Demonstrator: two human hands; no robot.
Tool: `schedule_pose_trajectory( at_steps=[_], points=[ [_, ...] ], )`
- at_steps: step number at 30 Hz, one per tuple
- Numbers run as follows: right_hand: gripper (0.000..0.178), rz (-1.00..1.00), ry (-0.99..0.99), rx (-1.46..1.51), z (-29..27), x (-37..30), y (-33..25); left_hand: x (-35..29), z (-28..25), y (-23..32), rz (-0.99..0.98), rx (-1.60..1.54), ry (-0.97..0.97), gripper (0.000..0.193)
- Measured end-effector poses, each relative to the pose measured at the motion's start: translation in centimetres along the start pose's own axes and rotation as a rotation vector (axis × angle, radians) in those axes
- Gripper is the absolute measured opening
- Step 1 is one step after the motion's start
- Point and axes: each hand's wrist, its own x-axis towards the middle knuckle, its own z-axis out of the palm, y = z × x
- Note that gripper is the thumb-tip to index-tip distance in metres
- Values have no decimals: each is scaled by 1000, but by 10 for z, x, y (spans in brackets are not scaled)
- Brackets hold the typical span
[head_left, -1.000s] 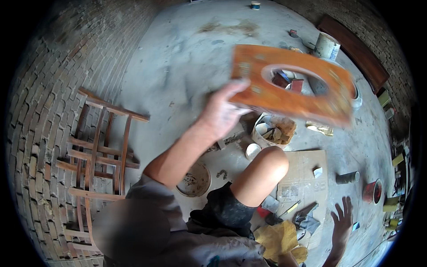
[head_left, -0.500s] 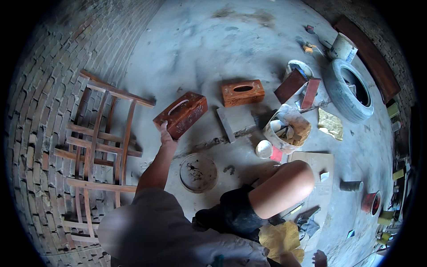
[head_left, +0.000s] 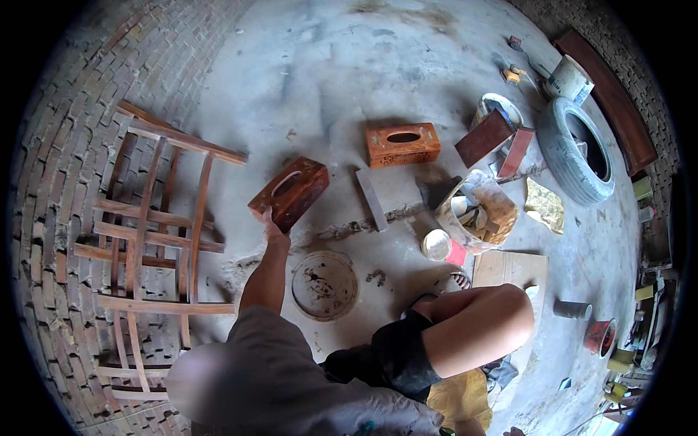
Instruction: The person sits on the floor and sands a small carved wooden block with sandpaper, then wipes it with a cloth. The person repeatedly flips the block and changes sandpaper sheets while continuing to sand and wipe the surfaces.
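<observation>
My left hand (head_left: 272, 222), on an outstretched arm, grips the near end of a reddish-brown wooden tissue box (head_left: 304, 195). The box is tilted, its oval slot facing up; most of my fingers are hidden behind it. To its right, a lighter orange-brown tissue box (head_left: 403, 144) with carved sides lies on the floor. A flat grey-brown strip (head_left: 371, 200) is between the two. Of my right hand (head_left: 513, 432), only a bit shows at the bottom edge, near a yellowish-brown sheet (head_left: 459, 400); its fingers are mostly cut off.
A wooden lattice frame (head_left: 163, 236) leans by the brick wall on the left. Before me lies a round, stained lid (head_left: 325, 285). Rightward are a bucket of scraps (head_left: 502, 206), a small white pot (head_left: 436, 245), dark red boards (head_left: 484, 139), cardboard (head_left: 534, 269) and a tyre (head_left: 568, 167).
My left hand has drawn the tissue box slightly down in the view and turned it a little. My right hand has slipped farther out at the bottom edge. The view has shifted slightly.
</observation>
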Motion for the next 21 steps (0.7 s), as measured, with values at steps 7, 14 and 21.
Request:
schedule_pose_trajectory(
  at_steps=[7, 14, 21],
  points=[
    [54, 75, 47, 30, -2, -16, -4, 23, -33, -12, -12, 27, 24, 89],
    [51, 64, 95, 49, -18, -18, -6, 39, -52, -23, -138, 278, 44, 92],
    [53, 4, 117, -3, 11, -22, -16, 76, -65, -8, -150, 188, 2, 83]
  ],
)
